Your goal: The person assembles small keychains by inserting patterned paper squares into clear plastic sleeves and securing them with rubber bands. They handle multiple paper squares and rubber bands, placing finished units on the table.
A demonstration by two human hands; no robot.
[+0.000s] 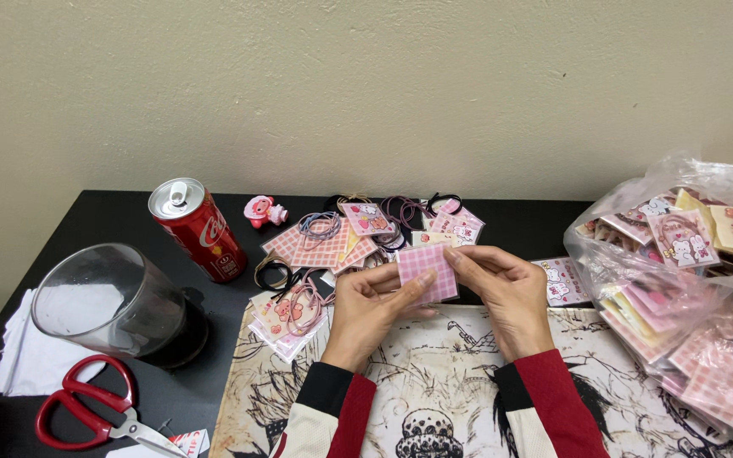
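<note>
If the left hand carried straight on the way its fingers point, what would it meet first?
The left hand points up-right, its fingers already on the pink checked card. Beyond that, probably the right hand, though depth is unclear.

Home craft desk: scissors (86, 413), soda can (198, 229), hair ties (320, 225).

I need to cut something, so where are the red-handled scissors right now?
The red-handled scissors lie at the lower left of the head view on the black table, just below the clear glass cup and beside the white cloth.
</note>
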